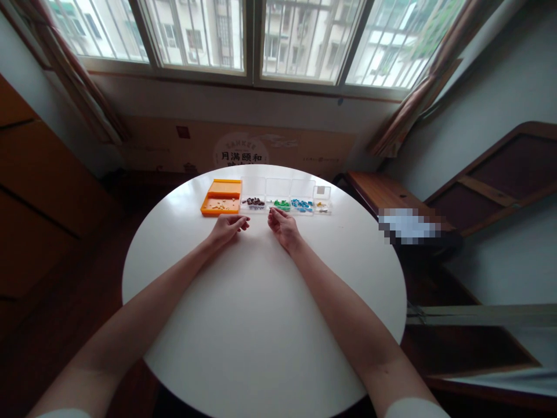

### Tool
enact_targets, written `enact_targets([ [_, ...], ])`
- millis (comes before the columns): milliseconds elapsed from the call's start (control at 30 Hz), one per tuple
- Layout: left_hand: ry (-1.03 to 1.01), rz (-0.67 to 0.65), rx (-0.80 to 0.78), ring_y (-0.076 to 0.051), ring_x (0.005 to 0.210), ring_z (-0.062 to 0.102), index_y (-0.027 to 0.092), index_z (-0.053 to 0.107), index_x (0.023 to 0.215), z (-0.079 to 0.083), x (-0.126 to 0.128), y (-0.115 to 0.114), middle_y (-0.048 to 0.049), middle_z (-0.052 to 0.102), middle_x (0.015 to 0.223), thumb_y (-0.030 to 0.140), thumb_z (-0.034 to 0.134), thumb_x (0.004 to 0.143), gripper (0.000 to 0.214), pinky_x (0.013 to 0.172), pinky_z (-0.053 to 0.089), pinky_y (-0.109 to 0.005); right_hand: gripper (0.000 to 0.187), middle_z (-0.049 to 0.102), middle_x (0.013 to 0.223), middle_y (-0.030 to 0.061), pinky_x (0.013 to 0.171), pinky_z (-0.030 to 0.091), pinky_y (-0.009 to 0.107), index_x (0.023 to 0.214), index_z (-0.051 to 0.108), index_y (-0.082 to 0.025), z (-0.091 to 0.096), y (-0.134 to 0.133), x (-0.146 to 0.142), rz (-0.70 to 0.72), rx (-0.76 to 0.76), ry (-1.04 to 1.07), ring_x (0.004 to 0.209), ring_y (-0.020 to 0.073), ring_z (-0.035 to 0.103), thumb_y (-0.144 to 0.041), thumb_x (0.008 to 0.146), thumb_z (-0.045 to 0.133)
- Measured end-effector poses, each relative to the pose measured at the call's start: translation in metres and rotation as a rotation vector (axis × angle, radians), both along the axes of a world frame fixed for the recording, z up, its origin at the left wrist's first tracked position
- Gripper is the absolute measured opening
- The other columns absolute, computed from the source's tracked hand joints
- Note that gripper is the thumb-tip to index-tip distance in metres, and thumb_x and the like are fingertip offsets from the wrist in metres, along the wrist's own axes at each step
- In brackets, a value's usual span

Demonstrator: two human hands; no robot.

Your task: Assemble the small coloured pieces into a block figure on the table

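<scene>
On a round white table (pixel 261 325), near the far edge, a neat row of little open boxes. At the left end, an orange box (pixel 209 213) with its lid tipped up at the back and small yellow bits (pixel 223 205) inside. Right beside it, a see-through box (pixel 253 186) with dark brown bits (pixel 255 201). Then green bits (pixel 282 205) in the next clear part, and blue bits (pixel 301 205) in the one after. At the right end, a smaller clear box (pixel 329 200) with a few yellow and white bits.

Just in front of the orange box, the left hand (pixel 227 227), low over the table, with fingers loosely bent and a bit apart, and seemingly with nothing in them. In front of the green bits, the right hand (pixel 284 227), with thumb and fingertips close together. Too far off to tell about any tiny bit pinched there. Between both hands, a small gap.

Past the table, a wide window (pixel 209 35) with bars outside. Off to the right, a brown wooden bench (pixel 369 188).
</scene>
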State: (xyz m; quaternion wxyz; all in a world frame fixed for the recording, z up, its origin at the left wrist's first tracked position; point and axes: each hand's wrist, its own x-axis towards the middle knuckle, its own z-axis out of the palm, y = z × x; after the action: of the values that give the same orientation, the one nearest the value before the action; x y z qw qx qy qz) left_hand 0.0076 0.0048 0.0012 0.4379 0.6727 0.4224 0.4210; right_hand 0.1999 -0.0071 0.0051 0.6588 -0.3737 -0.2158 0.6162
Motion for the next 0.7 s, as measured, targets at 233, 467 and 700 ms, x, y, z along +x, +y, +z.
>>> enact_targets([
  [233, -0.011, 0.0, -0.013, -0.014, 0.061, 0.062, 0.011, 0.073, 0.088, -0.002, 0.0, 0.001, -0.0088, 0.072, 0.073, 0.062, 0.065, 0.073, 0.054, 0.056, 0.048, -0.024, 0.014, 0.065, 0.063, -0.0043, 0.056, 0.051, 0.014, 0.075, 0.065, -0.016, 0.006, -0.005, 0.001, 0.053, -0.018, 0.071, 0.057, 0.004, 0.06, -0.009, 0.069, 0.077],
  [467, -0.031, 0.012, -0.029, -0.014, 0.063, 0.062, 0.011, 0.073, 0.09, -0.001, -0.002, 0.004, -0.0089, 0.071, 0.075, 0.06, 0.065, 0.074, 0.052, 0.056, 0.048, -0.024, 0.023, 0.066, 0.065, -0.0031, 0.058, 0.05, 0.017, 0.078, 0.066, -0.017, 0.002, -0.005, -0.001, 0.049, -0.002, -0.044, 0.059, 0.006, 0.061, -0.012, 0.062, 0.082],
  [700, -0.083, 0.033, -0.05, -0.014, 0.061, 0.061, 0.011, 0.073, 0.085, -0.002, 0.0, 0.005, -0.0087, 0.069, 0.072, 0.059, 0.065, 0.074, 0.05, 0.055, 0.048, -0.024, 0.019, 0.065, 0.062, -0.0009, 0.063, 0.051, 0.024, 0.072, 0.065, -0.015, 0.011, 0.011, -0.02, 0.03, 0.011, -0.348, 0.059, 0.0094, 0.061, -0.014, 0.061, 0.08],
])
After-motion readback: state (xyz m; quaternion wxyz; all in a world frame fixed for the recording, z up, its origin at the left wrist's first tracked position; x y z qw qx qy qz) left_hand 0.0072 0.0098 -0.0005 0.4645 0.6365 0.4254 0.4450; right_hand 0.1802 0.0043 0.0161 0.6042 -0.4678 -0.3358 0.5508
